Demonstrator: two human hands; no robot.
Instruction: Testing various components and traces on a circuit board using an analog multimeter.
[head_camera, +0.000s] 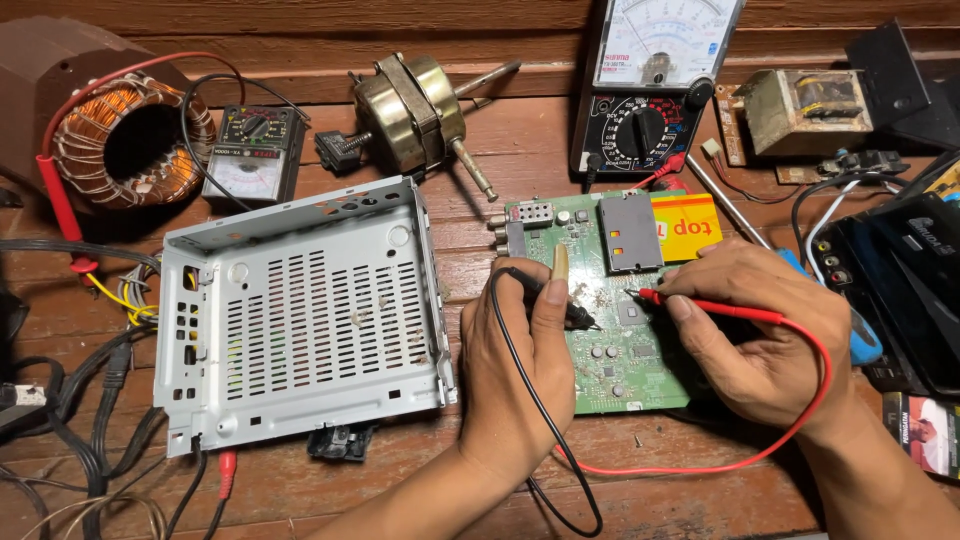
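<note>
A green circuit board (610, 365) lies on the wooden table. My left hand (520, 375) grips a black test probe (578, 318) whose tip touches the board near its middle. My right hand (765, 325) pinches a red test probe (700, 303), its tip on the board just right of the black one. Black and red leads loop below my wrists. A large analog multimeter (655, 85) stands behind the board.
An empty perforated metal chassis (300, 320) sits left of the board. Behind it are a small multimeter (252, 152), a copper-wound coil (130, 140) and a motor (415, 110). A yellow packet (690, 228), a transformer (805, 108) and black devices (900, 280) crowd the right.
</note>
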